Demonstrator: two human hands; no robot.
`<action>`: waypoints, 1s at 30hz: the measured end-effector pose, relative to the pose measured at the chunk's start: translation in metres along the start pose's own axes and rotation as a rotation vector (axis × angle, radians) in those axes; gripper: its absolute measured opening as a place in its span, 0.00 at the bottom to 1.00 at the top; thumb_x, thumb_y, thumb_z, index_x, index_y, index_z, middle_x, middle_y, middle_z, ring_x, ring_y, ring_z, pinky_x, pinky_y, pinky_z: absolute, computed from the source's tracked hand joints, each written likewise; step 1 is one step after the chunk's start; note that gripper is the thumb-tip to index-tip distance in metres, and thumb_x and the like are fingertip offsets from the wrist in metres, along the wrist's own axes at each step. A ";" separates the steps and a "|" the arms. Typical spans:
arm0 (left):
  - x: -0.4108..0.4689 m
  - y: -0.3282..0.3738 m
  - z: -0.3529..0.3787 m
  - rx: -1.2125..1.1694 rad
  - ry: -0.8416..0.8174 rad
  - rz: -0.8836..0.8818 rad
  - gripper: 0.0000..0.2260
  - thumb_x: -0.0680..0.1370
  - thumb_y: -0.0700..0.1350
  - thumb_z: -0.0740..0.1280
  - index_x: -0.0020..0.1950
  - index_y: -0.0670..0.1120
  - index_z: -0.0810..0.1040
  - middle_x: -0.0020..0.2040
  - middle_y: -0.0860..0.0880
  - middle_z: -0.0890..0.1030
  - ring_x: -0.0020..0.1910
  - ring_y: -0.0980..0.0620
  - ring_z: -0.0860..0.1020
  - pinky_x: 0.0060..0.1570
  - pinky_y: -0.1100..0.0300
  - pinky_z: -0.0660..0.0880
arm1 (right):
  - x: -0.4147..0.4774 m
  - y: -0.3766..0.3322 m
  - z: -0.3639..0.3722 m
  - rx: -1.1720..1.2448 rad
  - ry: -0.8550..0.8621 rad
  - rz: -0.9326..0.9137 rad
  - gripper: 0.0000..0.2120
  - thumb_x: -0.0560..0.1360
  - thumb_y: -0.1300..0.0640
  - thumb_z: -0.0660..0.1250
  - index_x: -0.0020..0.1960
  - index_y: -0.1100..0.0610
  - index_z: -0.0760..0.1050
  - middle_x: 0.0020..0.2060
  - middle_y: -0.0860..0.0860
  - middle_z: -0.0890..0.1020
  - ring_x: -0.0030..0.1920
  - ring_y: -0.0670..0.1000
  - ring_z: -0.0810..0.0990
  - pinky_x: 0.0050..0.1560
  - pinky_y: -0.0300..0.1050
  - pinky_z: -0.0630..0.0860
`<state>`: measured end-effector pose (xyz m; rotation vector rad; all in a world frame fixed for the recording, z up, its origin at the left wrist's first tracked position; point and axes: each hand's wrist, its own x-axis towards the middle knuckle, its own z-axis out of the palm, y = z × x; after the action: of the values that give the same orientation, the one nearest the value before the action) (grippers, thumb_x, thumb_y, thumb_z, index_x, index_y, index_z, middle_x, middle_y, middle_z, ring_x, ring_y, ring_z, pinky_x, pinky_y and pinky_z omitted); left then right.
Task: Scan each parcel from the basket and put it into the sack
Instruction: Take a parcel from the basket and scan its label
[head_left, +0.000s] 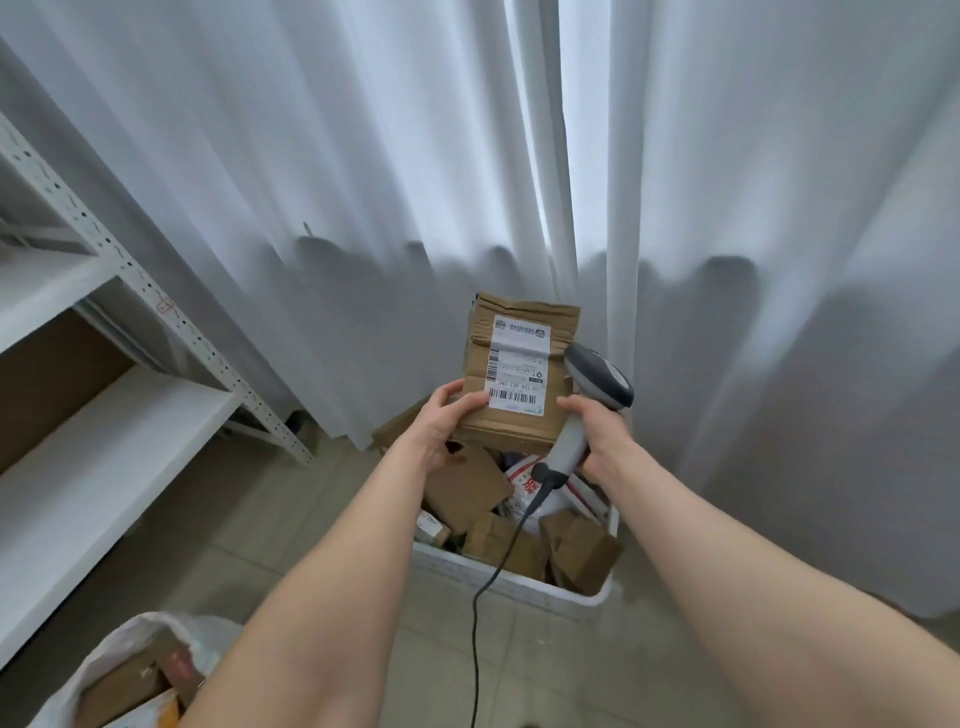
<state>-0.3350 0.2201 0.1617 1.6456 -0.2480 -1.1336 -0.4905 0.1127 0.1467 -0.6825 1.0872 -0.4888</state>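
Many cardboard parcels (582, 551), few poly mailers (524, 480) heaped in white basket (498, 574) on floor (675, 649). Sack (119, 649) lower left, mouth open, brown boxes (124, 680) inside; partly cut by frame edge, partly behind left forearm (311, 597). Held parcel (511, 431) above basket: creased brown carton, white barcode label (517, 364) facing camera, print unreadable. Left hand (441, 421) grips its lower left corner, thumb on front. Right hand (597, 431) wrapped round grey scanner (597, 376) handle, head just beside parcel's right edge.

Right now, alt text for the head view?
A person's left hand holds up a brown cardboard parcel, label facing the camera, while the right hand grips a corded barcode scanner beside it. Below sits a white basket of parcels; a white sack lies lower left.
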 end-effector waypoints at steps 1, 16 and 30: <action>-0.005 0.000 -0.002 -0.005 0.000 -0.001 0.28 0.68 0.52 0.76 0.65 0.56 0.69 0.60 0.45 0.75 0.61 0.44 0.73 0.62 0.40 0.71 | -0.008 -0.003 0.002 -0.005 -0.004 -0.004 0.13 0.70 0.60 0.73 0.53 0.56 0.77 0.51 0.57 0.84 0.52 0.59 0.83 0.58 0.59 0.78; -0.019 0.022 -0.023 -0.124 0.194 0.053 0.30 0.70 0.48 0.76 0.68 0.49 0.67 0.65 0.41 0.74 0.55 0.43 0.77 0.51 0.45 0.80 | -0.087 -0.026 0.038 -0.397 -0.079 -0.136 0.08 0.75 0.60 0.67 0.53 0.62 0.76 0.36 0.58 0.84 0.28 0.49 0.77 0.32 0.41 0.76; -0.025 0.033 -0.030 -0.058 0.080 0.056 0.30 0.73 0.49 0.73 0.72 0.47 0.65 0.66 0.41 0.73 0.54 0.44 0.75 0.50 0.48 0.79 | -0.131 -0.035 0.053 -0.398 -0.072 -0.091 0.07 0.75 0.59 0.66 0.51 0.61 0.74 0.32 0.54 0.77 0.28 0.48 0.74 0.30 0.39 0.74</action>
<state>-0.3133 0.2418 0.2026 1.6195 -0.2071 -1.0215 -0.4945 0.1895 0.2702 -1.0942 1.0994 -0.3235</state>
